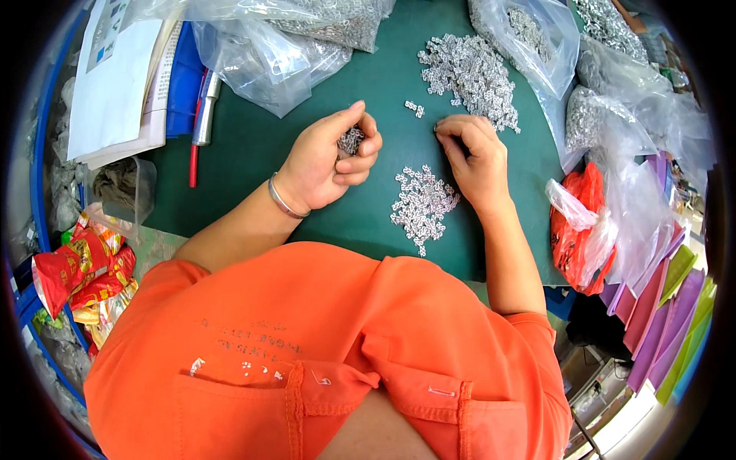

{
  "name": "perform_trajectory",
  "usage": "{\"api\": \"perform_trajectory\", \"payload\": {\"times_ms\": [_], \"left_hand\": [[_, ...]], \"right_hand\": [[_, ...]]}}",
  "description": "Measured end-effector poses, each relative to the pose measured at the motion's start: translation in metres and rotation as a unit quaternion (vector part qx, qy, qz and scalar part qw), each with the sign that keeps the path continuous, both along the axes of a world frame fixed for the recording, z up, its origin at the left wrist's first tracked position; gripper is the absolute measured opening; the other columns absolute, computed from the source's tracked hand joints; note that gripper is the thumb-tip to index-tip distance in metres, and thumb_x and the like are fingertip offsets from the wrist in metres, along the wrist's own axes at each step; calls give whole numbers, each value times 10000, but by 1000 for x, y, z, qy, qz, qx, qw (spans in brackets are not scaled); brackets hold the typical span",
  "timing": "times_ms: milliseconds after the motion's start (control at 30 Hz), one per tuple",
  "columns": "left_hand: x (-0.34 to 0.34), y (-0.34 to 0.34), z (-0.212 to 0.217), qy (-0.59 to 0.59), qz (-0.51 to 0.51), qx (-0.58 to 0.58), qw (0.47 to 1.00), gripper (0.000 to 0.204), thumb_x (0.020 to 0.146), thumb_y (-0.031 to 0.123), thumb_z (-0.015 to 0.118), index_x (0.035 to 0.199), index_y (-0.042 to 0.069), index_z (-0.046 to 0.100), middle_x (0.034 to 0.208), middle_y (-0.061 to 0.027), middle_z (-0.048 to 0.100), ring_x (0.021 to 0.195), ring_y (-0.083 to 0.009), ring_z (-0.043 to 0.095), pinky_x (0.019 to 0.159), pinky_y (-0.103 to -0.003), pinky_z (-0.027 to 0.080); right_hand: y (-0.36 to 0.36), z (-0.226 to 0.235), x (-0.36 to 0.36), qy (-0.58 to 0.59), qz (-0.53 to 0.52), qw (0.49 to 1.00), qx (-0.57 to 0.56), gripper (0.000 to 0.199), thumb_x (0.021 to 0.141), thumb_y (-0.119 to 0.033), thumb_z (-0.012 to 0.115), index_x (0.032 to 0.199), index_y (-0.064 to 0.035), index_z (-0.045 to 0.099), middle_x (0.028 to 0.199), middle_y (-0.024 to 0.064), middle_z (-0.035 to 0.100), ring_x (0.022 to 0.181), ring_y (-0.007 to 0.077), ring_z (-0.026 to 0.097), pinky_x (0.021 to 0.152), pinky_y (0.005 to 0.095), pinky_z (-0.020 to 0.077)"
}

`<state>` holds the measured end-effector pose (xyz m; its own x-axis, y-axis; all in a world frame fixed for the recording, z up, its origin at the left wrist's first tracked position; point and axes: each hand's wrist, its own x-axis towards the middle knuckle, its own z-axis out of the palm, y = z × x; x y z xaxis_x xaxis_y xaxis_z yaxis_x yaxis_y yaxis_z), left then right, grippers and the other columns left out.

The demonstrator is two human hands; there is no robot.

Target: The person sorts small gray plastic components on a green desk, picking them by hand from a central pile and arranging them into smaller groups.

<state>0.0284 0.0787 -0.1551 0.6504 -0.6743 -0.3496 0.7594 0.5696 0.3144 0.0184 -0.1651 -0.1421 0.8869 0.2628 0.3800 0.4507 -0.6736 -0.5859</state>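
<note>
Metal parts in left hand: small silvery cluster point(351, 140) cupped between curled fingers and thumb, held just above the desk, left of centre.
Left hand: point(331, 157) clenched loosely around that cluster, palm turned inward; a thin metal bangle point(280, 199) sits at the wrist.
Right hand: point(475, 157) knuckles up, fingertips curled down onto the mat near the lower edge of the big heap; whether it pinches a piece, I cannot tell.
Near pile: loose silvery pieces point(422, 203) lying on the mat between the two forearms, just beside the right wrist, close to the desk's near edge.
Far heap: larger spread of the same pieces point(469, 77) beyond the right hand, its right flank touching a clear bag.
Stray pair: a few pieces point(415, 108) lying alone between the hands and the far heap.
Desk: green mat point(253, 146); bare green strip runs left of the left hand toward the marker and papers.
Left edge: white papers point(115, 77), a blue folder point(184, 77) and a silver-and-red marker point(203, 115) overlapping the mat's left border; red snack packets point(80, 268) beyond the corner.
Far edge: clear plastic bags of parts point(291, 38) crowd the top.
Right edge: more clear bags point(613, 123), a red plastic bag point(575, 230) hanging over the side, purple and green sheets point(667, 299) below.
</note>
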Motion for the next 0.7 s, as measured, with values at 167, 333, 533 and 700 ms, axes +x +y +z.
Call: {"api": "perform_trajectory", "payload": {"times_ms": [167, 333, 533, 700], "left_hand": [[-2, 0, 1, 7, 5, 0, 1000, 370, 1080, 339, 358, 904, 85, 562, 750, -19, 497, 471, -54, 313, 399, -190, 248], [-1, 0, 0, -1, 4, -8, 1000, 372, 1079, 341, 359, 903, 85, 563, 754, -20, 496, 474, -55, 316, 401, -191, 249], [-2, 0, 2, 18, 14, -2, 1000, 366, 1078, 330, 362, 898, 84, 564, 751, -24, 497, 466, -60, 313, 400, -192, 248], [0, 1, 1, 14, 14, -7, 1000, 350, 1077, 320, 366, 904, 82, 554, 751, -27, 501, 465, -61, 315, 399, -193, 250]], "right_hand": [[-7, 21, -4, 250, 81, 962, 73, 128, 765, 54, 703, 865, -20, 672, 876, 104, 675, 791, 280, 644, 691, 342, 528], [18, 9, 16, 9, 29, 999, 10, 201, 749, 22, 733, 920, -31, 642, 903, 106, 668, 836, 303, 625, 740, 369, 511], [3, 12, 12, 145, 62, 987, 28, 199, 751, 54, 700, 926, -26, 651, 838, 99, 657, 805, 292, 643, 742, 360, 524], [11, 10, 20, 15, 103, 994, 44, 344, 762, 148, 564, 1045, -20, 661, 1047, 131, 690, 962, 319, 651, 865, 385, 526]]}}
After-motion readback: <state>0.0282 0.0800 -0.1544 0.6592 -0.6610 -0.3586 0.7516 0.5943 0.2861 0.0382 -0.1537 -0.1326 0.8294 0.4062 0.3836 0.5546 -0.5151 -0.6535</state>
